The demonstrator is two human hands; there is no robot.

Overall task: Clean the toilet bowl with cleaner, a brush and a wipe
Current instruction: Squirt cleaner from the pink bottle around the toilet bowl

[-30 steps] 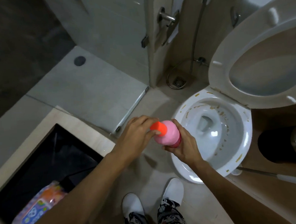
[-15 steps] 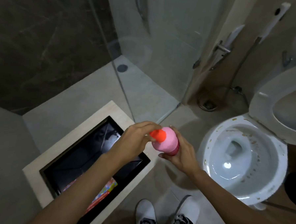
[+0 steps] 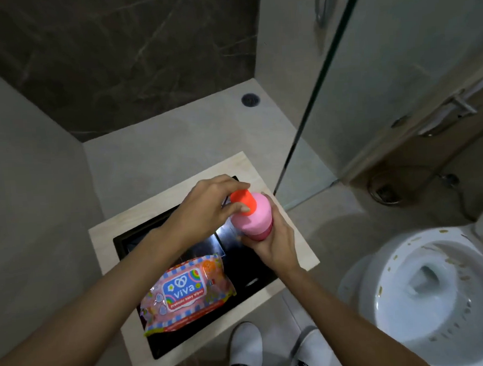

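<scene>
A pink cleaner bottle (image 3: 255, 219) with an orange cap (image 3: 243, 200) is held above a black basin. My right hand (image 3: 274, 242) grips the bottle's body from below. My left hand (image 3: 208, 207) pinches the orange cap with its fingers and thumb. A pink pack of wipes (image 3: 184, 293) lies in the black basin (image 3: 131, 243) under my left forearm. The white toilet bowl (image 3: 404, 328), with brown specks around its rim and inside, sits at the lower right. No brush is in view.
The basin is set in a pale wooden counter (image 3: 296, 244). A glass shower door (image 3: 309, 109) stands edge-on behind it, with a round floor drain (image 3: 250, 99) beyond. A second drain (image 3: 386, 190) and a hose lie on the floor at right. My white shoes (image 3: 246, 347) stand below.
The view has swung left: the toilet slid to the lower right and the counter with the wipes pack came to the middle. Both hands keep their hold on the bottle and cap.
</scene>
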